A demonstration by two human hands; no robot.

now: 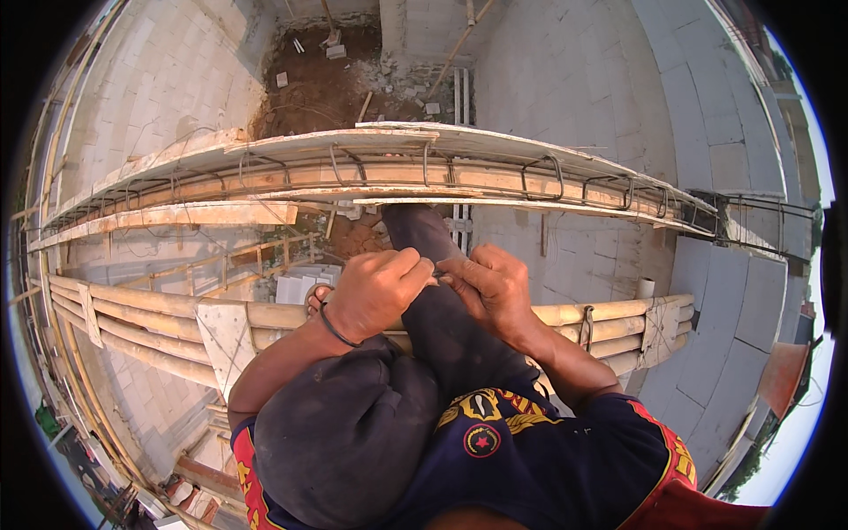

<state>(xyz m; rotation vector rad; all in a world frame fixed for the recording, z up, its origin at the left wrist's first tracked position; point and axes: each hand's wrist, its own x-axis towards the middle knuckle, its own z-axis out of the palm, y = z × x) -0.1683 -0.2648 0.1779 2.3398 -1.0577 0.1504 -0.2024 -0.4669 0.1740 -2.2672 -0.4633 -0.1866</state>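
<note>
Above the extended dark trouser leg [464, 331], at the middle of the scene, a small dark piece [441, 276] is pinched between the fingertips of both hands; it is too small and too covered to be identified. The left hand [380, 287] is curled closed, with thumb and forefinger brought together at the piece, and the right hand [491, 281] is closed on it from the other side, its thumb laid along it. Such a fingertip grip is probably called for by the smallness of the piece. Whether anything more is hidden inside the curled fingers cannot be told. A black band [337, 327] is worn at the left wrist. Below the hands, bundled bamboo poles [274, 315] are laid from left to right, seemingly as a perch, with toes [318, 296] seen just beside them on the left. Farther off, a long board trough [291, 181] is spanned across the scene, and bent steel bars [426, 163] are held within it, presumably as reinforcement. Pale block walls [583, 97] are raised on both sides.
</note>
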